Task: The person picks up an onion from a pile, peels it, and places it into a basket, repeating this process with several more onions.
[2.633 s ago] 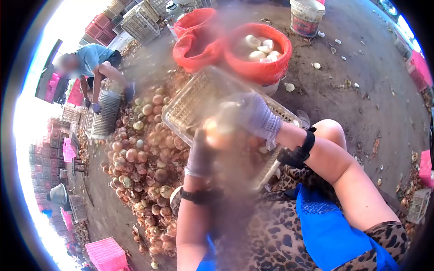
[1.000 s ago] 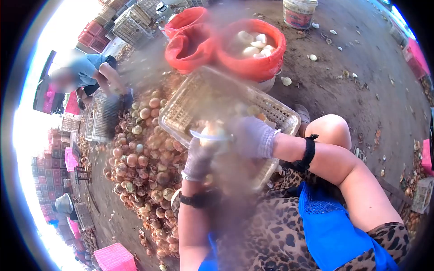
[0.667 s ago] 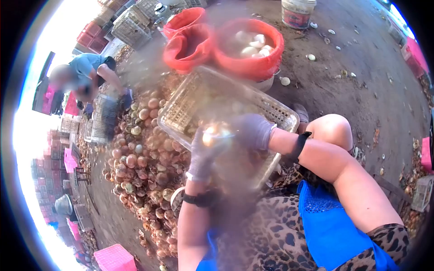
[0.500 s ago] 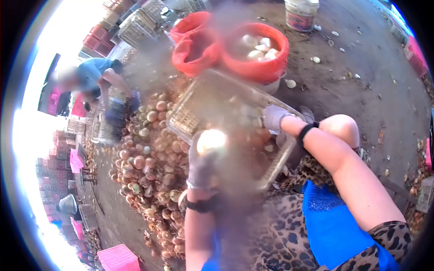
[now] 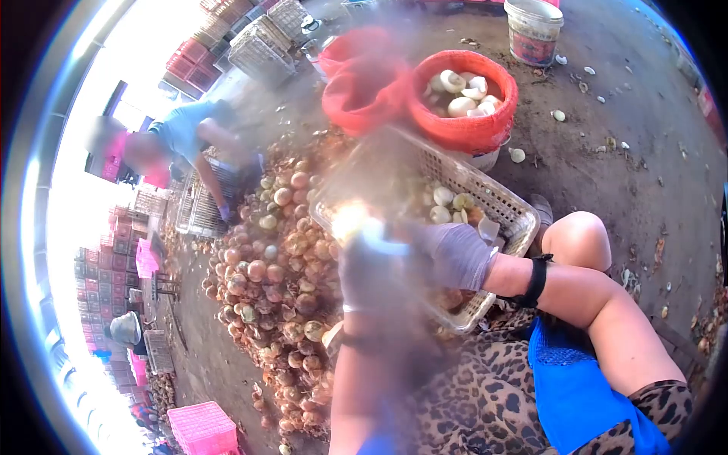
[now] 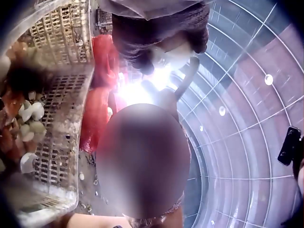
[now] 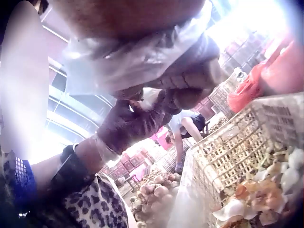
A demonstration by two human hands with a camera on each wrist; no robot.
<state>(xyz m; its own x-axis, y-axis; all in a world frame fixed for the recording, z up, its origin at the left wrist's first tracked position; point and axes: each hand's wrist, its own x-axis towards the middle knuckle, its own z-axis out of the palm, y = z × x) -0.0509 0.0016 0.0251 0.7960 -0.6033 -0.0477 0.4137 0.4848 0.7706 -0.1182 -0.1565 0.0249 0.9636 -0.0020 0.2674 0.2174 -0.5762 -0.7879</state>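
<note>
In the head view, my gloved left hand (image 5: 368,277) holds up an onion (image 5: 352,220), washed out by glare, over the near left edge of the plastic crate (image 5: 523,218). Close on its right is my gloved right hand (image 5: 461,254), fingers curled round what looks like a knife, its pale blade (image 5: 388,247) blurred near the onion. The right wrist view shows a peeled white part of the onion (image 7: 150,97) between my left hand (image 7: 133,124) and my right hand (image 7: 187,78). Peeled white pieces (image 5: 442,197) and skins lie in the crate.
A heap of unpeeled onions (image 5: 256,271) covers the ground left of the crate. Beyond it stand a red-lined bucket (image 5: 504,114) of white onions, another red-lined container (image 5: 356,110) and a white bucket (image 5: 535,34). Another person (image 5: 182,136) bends over a crate at upper left.
My right hand has come back from the crate's right side to beside my left hand. The left hand still holds an onion. The head view has shifted, and the crate now appears further right.
</note>
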